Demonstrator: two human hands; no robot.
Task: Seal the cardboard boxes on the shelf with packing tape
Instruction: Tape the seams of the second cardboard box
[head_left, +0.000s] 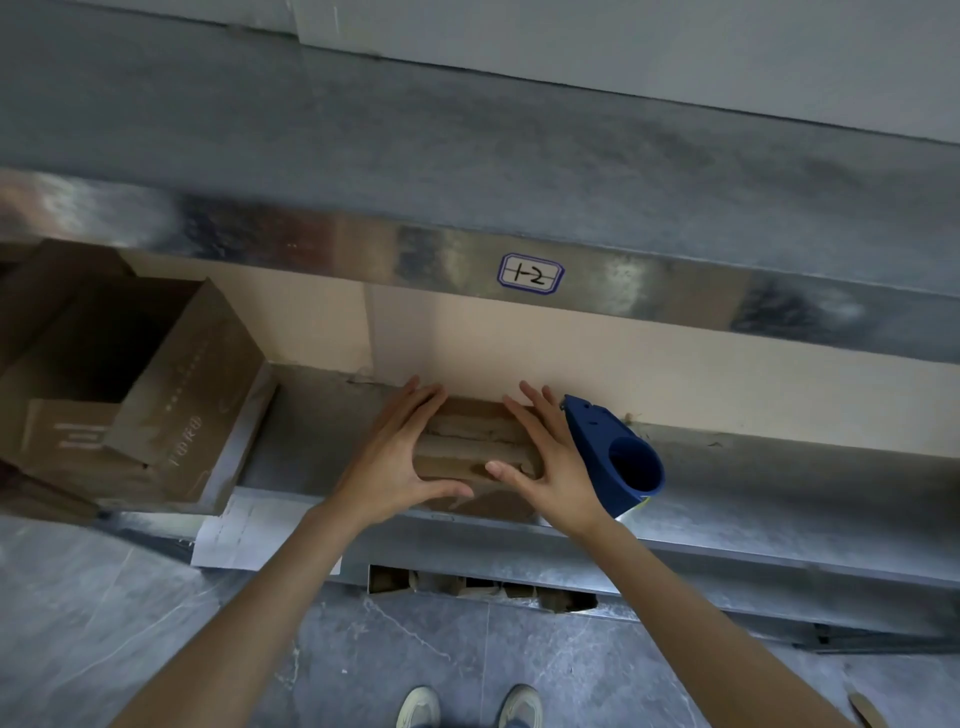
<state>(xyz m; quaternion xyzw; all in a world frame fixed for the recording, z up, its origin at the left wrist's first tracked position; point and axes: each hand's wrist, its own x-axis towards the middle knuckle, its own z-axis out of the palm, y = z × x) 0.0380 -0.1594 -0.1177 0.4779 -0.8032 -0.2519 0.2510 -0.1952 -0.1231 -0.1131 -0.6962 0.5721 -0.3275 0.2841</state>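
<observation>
Metal shelf (311, 405) | left hand (395, 457), right hand (550, 467) flat on small cardboard box (475, 441) | fingers spread, thumbs forward

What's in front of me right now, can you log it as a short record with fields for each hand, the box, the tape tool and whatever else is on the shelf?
left hand: open, flat on the left side of the small box
right hand: open, flat on the right side of the small box
small box: cardboard, on the metal shelf, flaps down
tape dispenser: blue, on the shelf just right of the right hand, not held
large box: open cardboard, left end of the shelf
label: handwritten, on the rail above
</observation>
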